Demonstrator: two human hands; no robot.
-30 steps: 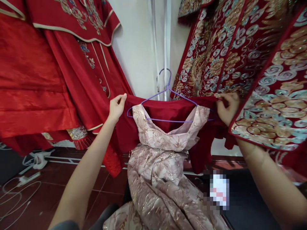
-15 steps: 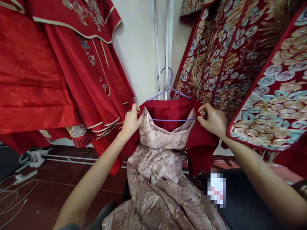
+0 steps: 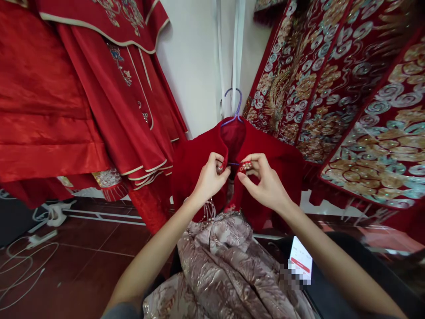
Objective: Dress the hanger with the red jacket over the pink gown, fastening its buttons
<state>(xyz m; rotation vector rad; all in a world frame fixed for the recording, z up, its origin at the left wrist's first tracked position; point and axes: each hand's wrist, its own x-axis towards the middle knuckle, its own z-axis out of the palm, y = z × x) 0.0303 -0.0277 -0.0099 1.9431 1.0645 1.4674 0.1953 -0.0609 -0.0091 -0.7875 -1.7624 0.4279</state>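
A dark red jacket [image 3: 194, 161] hangs on a purple wire hanger [image 3: 236, 106], over a pink brocade dress [image 3: 222, 261] whose skirt falls below it. My left hand [image 3: 210, 177] pinches the jacket's left front edge near the collar. My right hand [image 3: 262, 179] pinches the right front edge, where a small beaded clasp shows at my fingertips. The two edges nearly meet at the middle of the chest. The dress's bodice is hidden behind the jacket.
Red embroidered robes [image 3: 83, 88] hang at the left, heavily patterned red and gold garments [image 3: 348, 88] at the right. A white wall [image 3: 195, 57] is behind. White cables and a power strip [image 3: 36, 239] lie on the dark red tiled floor. A white tag [image 3: 300, 263] sits lower right.
Both hands have drawn the jacket's front edges inward from the hanger's shoulders to the middle. The jacket now covers the pink bodice that was showing.
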